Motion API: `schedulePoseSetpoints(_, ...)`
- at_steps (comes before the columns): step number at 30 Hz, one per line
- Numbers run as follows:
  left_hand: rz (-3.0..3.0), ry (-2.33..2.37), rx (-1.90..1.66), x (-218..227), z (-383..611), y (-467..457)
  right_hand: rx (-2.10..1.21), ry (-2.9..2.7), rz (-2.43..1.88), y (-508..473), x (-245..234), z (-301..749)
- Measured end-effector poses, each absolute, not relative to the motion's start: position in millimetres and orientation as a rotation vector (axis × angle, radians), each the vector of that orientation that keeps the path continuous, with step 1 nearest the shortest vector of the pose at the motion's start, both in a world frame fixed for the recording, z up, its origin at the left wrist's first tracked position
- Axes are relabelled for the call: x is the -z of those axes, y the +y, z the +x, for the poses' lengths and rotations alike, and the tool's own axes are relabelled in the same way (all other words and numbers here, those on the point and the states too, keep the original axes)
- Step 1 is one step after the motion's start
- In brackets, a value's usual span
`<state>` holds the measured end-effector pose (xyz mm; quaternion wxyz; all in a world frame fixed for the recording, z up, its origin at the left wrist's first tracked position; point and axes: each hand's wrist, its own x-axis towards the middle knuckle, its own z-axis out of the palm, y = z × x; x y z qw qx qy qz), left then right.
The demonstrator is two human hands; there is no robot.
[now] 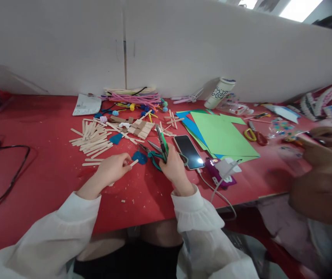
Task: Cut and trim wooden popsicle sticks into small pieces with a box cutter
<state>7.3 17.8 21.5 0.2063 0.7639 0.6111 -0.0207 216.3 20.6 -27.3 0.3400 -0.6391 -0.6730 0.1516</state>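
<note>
My left hand (116, 166) is closed, pinching a short piece of craft stick (134, 163) between thumb and fingers. My right hand (174, 167) is closed around a green utility knife (161, 140), its tip pointing away from me. Teal-handled pliers (152, 154) lie against the right fingers; whether these grip the pliers too, I cannot tell. Under the left hand's stick is a blue scrap (140, 157) on the red table (142, 209). A pile of craft sticks (93, 135) spreads beyond the left hand, near a joined stick panel (141, 128).
A phone (188, 152) with a charging cable lies right of my right hand, beside coloured paper (226, 135). Pipe cleaners (134, 97) and a tumbler (219, 93) are along the white partition. Scissors (255, 135) lie near another person's hands (322, 149).
</note>
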Motion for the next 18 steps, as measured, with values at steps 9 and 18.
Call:
schedulePoseSetpoints(9,2.275,1.529,0.19,-13,13,24,-0.316,-1.615,-1.727,20,23,225)
schedulePoseSetpoints(18,2.258,1.486,0.245,-19,26,31,-0.271,-1.598,-1.833,-31,9,247)
